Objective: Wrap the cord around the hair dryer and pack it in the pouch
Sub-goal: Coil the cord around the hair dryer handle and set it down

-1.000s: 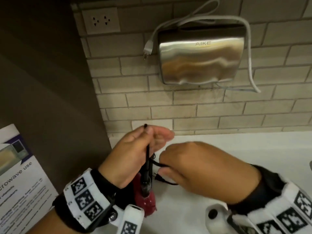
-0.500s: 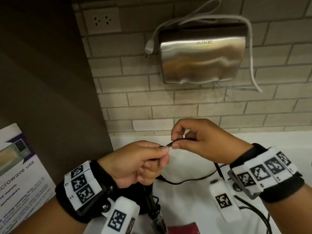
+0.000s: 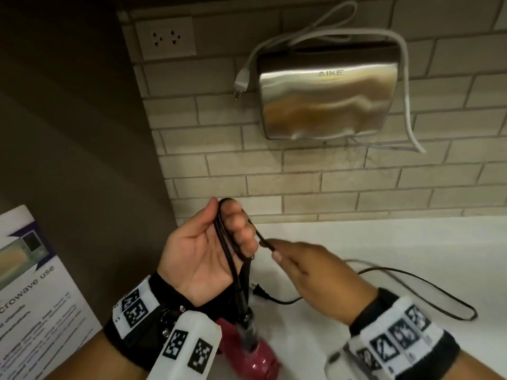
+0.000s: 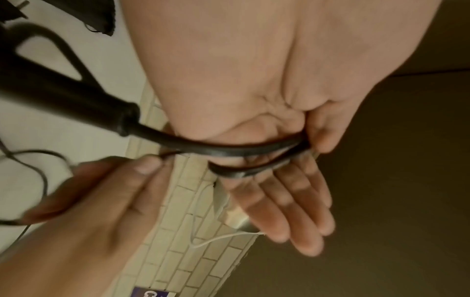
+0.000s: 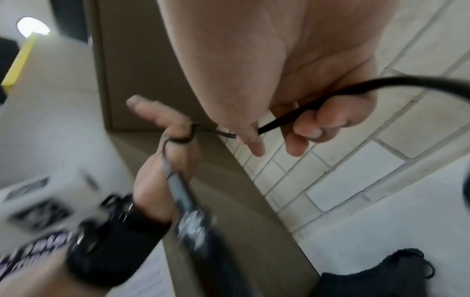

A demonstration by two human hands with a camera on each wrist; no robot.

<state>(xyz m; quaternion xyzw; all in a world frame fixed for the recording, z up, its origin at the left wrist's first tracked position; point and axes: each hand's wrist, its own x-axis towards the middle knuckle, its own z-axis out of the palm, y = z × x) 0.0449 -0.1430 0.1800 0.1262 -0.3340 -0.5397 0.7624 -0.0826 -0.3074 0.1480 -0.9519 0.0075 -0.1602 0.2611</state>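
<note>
My left hand [image 3: 219,223] is raised palm toward me, and the black cord [image 3: 411,281] loops over its fingers [image 4: 292,211]. Its thumb pins the cord at the finger bases. Below that hand hangs the red hair dryer [image 3: 255,355] by its black handle [image 4: 63,90]. Just to the right, my right hand [image 3: 277,250] pinches the cord between thumb and fingertips [image 5: 300,132]. The slack cord lies in a loop on the white counter [image 3: 384,248], with its plug [image 3: 259,290] beside the dryer. The black pouch [image 5: 376,279] lies on the counter.
A steel hand dryer [image 3: 326,97] hangs on the brick wall, its white cord and plug [image 3: 241,80] draped over it. A wall socket [image 3: 166,37] is at upper left. A dark panel and a microwave-use notice [image 3: 35,297] stand at the left.
My left hand has turned palm toward me with the cord looped over its fingers. My right hand has dropped lower and to the right along the cord. The red dryer is back in view.
</note>
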